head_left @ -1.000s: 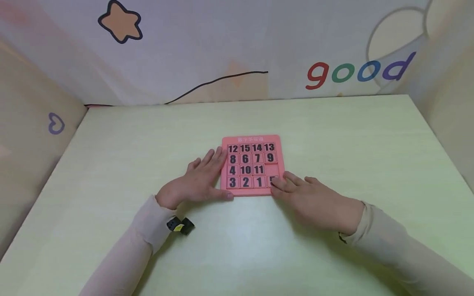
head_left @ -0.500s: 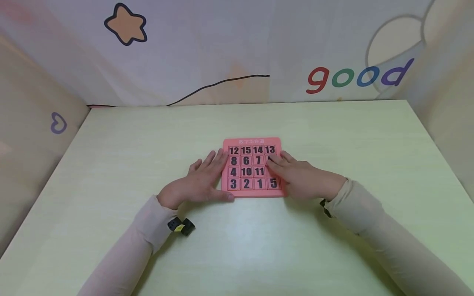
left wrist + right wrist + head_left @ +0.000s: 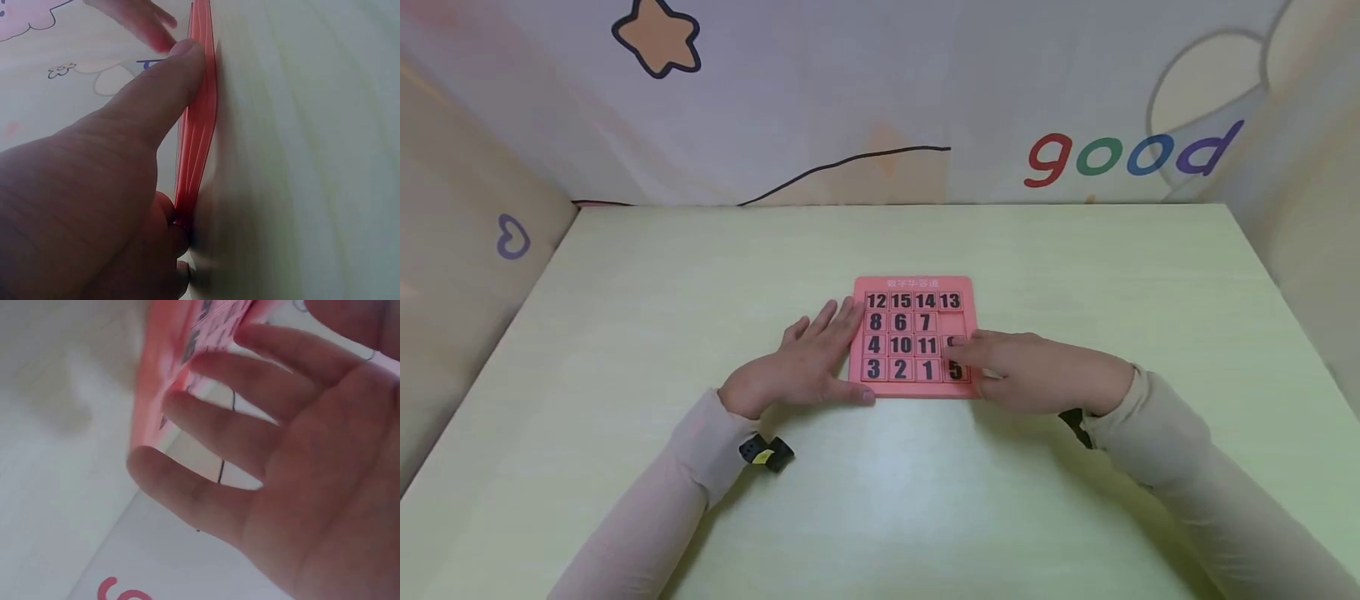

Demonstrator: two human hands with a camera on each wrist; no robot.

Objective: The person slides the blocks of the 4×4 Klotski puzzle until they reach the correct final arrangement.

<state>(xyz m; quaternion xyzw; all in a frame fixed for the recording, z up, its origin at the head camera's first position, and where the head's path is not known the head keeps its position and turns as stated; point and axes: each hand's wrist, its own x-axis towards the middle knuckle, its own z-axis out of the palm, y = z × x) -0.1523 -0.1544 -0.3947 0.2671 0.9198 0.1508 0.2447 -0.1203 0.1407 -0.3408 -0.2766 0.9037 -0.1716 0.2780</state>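
A pink number sliding puzzle (image 3: 912,389) lies on the table in the middle of the head view, its printed title along the far rim. My left hand (image 3: 801,358) rests against its left side with fingers spread, the thumb on the near-left corner; the left wrist view shows that thumb (image 3: 169,81) on the pink edge. My right hand (image 3: 1037,367) reaches in from the right, fingertips on the 9 tile (image 3: 952,341), which they partly cover. Above that tile, under the 13, is a bare slot (image 3: 951,323). In the right wrist view the fingers (image 3: 212,425) are extended and apart.
The pale green table (image 3: 737,258) surrounds the puzzle. A printed cloth wall (image 3: 820,100) with a star and the word "good" stands behind, with side walls left and right. A black wrist device (image 3: 766,452) sits at my left cuff.
My right hand went from the 5 tile up to the 9 tile, then back toward me. The 9 slid down one row, so the gap now lies above it. The left hand stayed put.
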